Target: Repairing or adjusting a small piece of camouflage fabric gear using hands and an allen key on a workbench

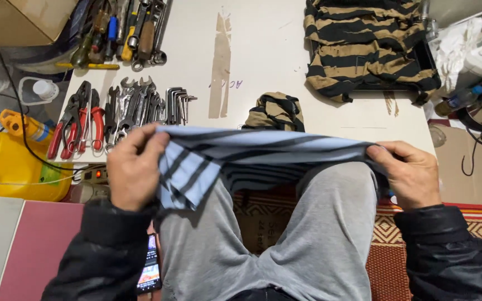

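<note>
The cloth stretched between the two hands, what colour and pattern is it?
The stretched cloth is light blue with dark stripes, seen best in the head view.

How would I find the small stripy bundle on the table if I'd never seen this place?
Start at the big white table. Near its front edge, just beyond the light blue striped cloth stretched between the left hand and right hand, sits the small rolled tan and black striped bundle. The large tan and black striped garment at the far right lies spread out; the bundle is small and rolled.
</note>
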